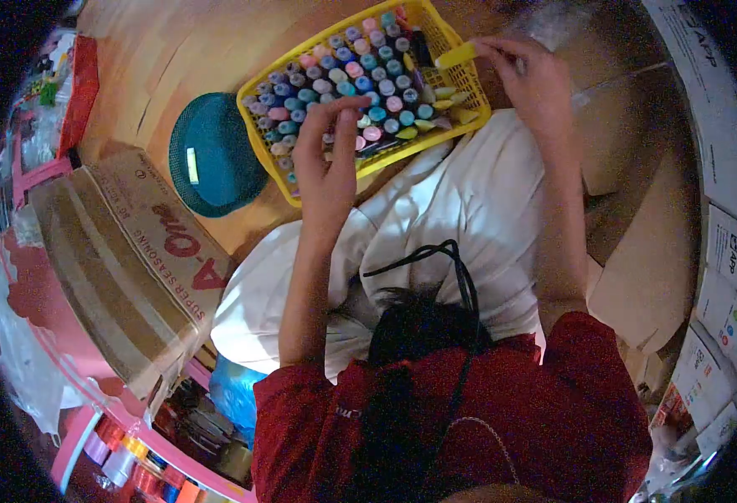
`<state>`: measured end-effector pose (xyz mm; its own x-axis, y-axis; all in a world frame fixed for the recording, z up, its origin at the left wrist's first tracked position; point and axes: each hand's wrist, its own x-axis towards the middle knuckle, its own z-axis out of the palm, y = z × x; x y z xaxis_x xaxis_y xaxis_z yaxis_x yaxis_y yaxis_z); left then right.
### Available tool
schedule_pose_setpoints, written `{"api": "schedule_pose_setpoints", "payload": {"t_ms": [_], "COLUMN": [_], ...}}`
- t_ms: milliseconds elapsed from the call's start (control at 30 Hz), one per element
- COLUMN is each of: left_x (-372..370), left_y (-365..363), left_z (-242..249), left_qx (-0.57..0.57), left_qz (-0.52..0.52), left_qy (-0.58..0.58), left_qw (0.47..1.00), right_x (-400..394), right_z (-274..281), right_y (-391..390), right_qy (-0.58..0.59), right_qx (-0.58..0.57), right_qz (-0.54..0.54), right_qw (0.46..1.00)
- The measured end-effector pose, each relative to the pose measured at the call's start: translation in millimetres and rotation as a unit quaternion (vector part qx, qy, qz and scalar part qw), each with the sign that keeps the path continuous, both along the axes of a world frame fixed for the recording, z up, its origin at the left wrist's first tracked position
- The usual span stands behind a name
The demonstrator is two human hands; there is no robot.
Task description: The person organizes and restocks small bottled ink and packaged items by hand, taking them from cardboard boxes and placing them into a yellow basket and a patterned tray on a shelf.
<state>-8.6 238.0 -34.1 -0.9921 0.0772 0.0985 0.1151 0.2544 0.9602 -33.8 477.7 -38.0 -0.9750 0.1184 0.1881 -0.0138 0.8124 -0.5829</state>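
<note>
A yellow plastic basket holds rows of upright markers with caps in grey, blue, teal and pink. Over its near middle is my left hand, fingers close together above the marker caps; whether anything is between them is hidden. At the basket's right rim my right hand pinches a yellow marker that lies nearly level. Several markers with yellow-green tips lean in the basket's right part, below that hand. Left of the basket stands a round teal mesh tray with one pale yellow-green marker in it.
An A-One cardboard box stands at the left, near a red tray of small items. Ribbon spools lie at the lower left. White APP boxes line the right side, beside brown cardboard.
</note>
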Motion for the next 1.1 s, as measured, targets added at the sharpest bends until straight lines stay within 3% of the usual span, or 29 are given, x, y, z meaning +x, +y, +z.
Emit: {"api": "schedule_pose_setpoints", "payload": {"t_ms": [133,233,333,433,1100], "left_x": [12,18,20,19,20], "left_y": [-10,-13,-15,-16,-16], "left_z": [-6,-13,-5,-6,-1], "left_qx": [-0.028,0.013,-0.006,-0.012,0.001], "left_qz": [-0.005,0.022,0.022,0.025,0.022], "left_qy": [-0.063,-0.024,-0.034,-0.027,-0.048], "left_qw": [0.998,0.999,0.999,0.999,0.999], "right_x": [-3,-6,-11,-12,-8], "right_z": [-20,-32,-44,-52,-54], "right_y": [-5,-6,-8,-8,-7], "right_qy": [-0.049,-0.012,-0.093,-0.088,-0.039], "right_qx": [0.117,0.161,0.207,0.257,0.153], "right_qz": [0.014,0.018,0.03,0.05,0.069], "right_qw": [0.992,0.987,0.973,0.961,0.985]}}
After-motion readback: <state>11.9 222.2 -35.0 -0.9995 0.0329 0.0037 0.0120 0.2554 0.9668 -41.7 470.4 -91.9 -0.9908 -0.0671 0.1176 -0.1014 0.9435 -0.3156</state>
